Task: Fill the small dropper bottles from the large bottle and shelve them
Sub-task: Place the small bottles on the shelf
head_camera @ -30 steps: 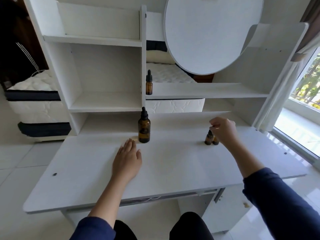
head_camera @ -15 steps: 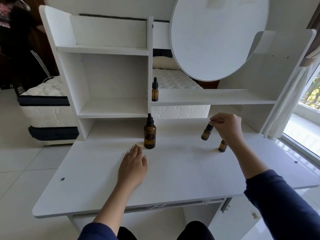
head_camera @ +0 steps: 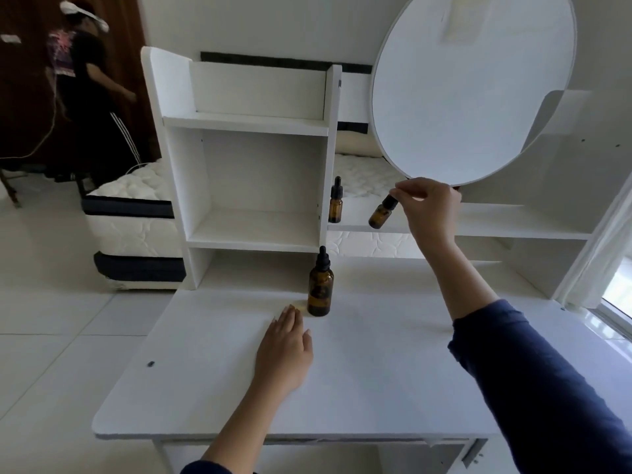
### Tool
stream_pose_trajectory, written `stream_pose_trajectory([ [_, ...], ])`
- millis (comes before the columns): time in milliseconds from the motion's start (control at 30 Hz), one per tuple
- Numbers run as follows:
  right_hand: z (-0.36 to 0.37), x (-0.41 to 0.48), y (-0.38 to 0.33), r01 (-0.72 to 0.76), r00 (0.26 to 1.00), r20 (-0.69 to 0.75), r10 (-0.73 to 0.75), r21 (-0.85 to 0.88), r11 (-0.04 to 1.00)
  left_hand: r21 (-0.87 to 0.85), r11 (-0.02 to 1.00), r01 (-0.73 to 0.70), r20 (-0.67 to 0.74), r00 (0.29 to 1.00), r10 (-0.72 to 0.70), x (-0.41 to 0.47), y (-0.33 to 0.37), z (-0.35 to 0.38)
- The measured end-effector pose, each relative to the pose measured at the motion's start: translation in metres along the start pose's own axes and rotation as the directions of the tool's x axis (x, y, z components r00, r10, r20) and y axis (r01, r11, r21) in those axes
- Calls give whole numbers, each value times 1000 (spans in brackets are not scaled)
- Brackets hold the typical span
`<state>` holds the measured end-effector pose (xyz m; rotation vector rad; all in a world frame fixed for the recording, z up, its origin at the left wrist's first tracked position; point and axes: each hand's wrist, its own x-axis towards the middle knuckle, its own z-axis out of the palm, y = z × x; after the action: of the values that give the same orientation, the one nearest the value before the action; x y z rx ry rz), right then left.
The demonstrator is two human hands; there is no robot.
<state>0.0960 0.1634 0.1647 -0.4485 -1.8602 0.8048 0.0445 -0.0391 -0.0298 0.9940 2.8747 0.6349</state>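
Large amber bottle (head_camera: 320, 292) upright on desk (head_camera: 212, 388), small bottle (head_camera: 335, 208) upright on shelf (head_camera: 496, 227), second small bottle (head_camera: 380, 216) tilted midair

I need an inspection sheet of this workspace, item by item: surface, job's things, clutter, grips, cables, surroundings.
Surface: white desk, bare where visible.
Job's things: large bottle upright on desk; small bottle upright on shelf; second small bottle tilted, in the air near the shelf.
Clutter: nothing seen.
Grips: left hand flat on desk; right hand pinches second small bottle's cap.
Cables: thin white cable far left, off the desk.
Surroundings: round mirror, mattress, another person far left.
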Motion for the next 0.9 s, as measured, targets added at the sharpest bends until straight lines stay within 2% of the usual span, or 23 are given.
stream_pose_trajectory([
  [267,36,12,-7,76,993,89,-76,4,997,12,1000,2,14,1000,-2,0,0,-1],
  [900,67,19,-10,83,984,159,-83,7,997,10,1000,-6,-11,1000,6,0,1,-2],
])
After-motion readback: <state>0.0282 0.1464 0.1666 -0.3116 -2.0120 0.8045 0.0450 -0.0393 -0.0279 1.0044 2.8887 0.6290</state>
